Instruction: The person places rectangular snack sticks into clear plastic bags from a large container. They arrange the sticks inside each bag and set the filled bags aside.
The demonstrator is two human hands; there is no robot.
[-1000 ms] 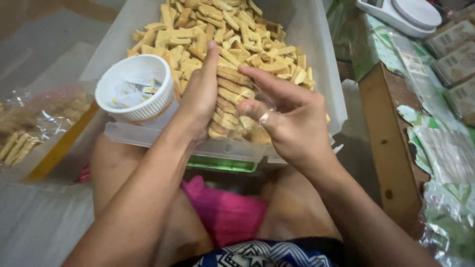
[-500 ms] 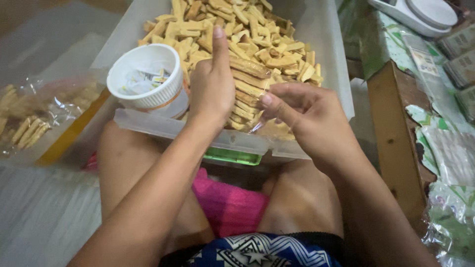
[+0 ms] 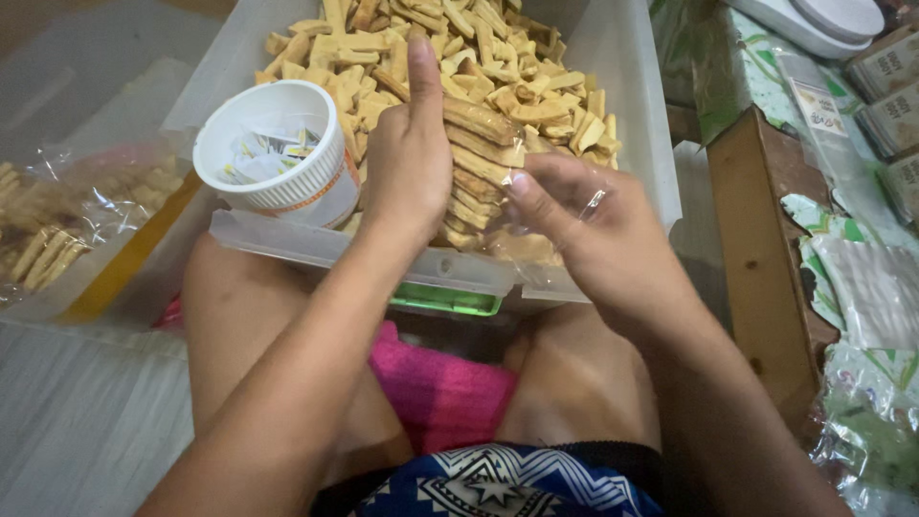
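Note:
A clear plastic tub (image 3: 632, 86) rests on my lap, heaped with tan biscuit sticks (image 3: 498, 57). My left hand (image 3: 407, 158) grips a neat stack of biscuit sticks (image 3: 474, 158), thumb pointing up along its side. Facing it, my right hand (image 3: 584, 235) holds a clear plastic bag (image 3: 536, 239) around the stack's lower end. A white cup (image 3: 278, 158) with small paper packets inside stands in the tub's near left corner, touching my left wrist side.
Filled clear bags of biscuit sticks (image 3: 57, 230) lie on the floor at left. A wooden board edge (image 3: 756, 249) stands at right, with printed wrappers (image 3: 862, 287) and boxes (image 3: 890, 86) beyond it. A green item (image 3: 445, 299) shows under the tub's front rim.
Both hands have shifted slightly toward the tub's front. The stack of sticks is now gathered upright in my left hand, and my right hand has closed the bag around it.

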